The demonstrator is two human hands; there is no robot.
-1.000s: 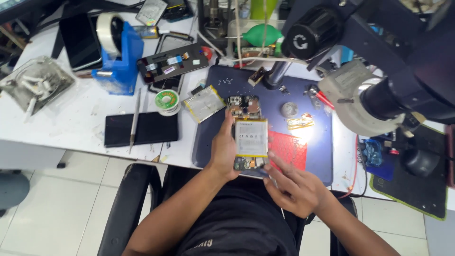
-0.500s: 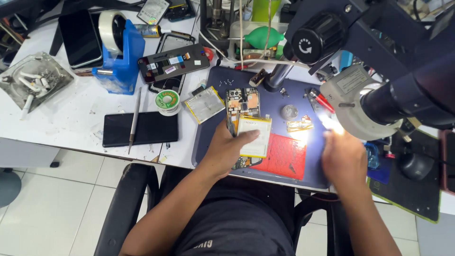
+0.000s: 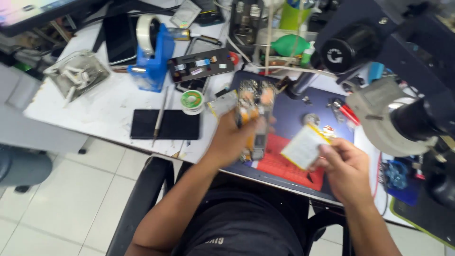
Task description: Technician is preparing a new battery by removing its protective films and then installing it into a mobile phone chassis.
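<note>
over the blue work mat (image 3: 313, 102), left hand (image 3: 232, 137) now grips the lifted opened phone (image 3: 255, 116) while right hand (image 3: 346, 166) pinches the pale battery (image 3: 303, 147), freed from it since a second ago.

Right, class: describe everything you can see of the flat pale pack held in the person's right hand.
The flat pale pack is a thin rectangle, whitish with a yellow strip along its upper right edge, and looks foil-wrapped. It is motion-blurred, so finer marks cannot be told. It is tilted, lifted above the blue and red work mat, pinched at its right end by the right hand. It sits apart from the opened phone in the left hand.
</note>
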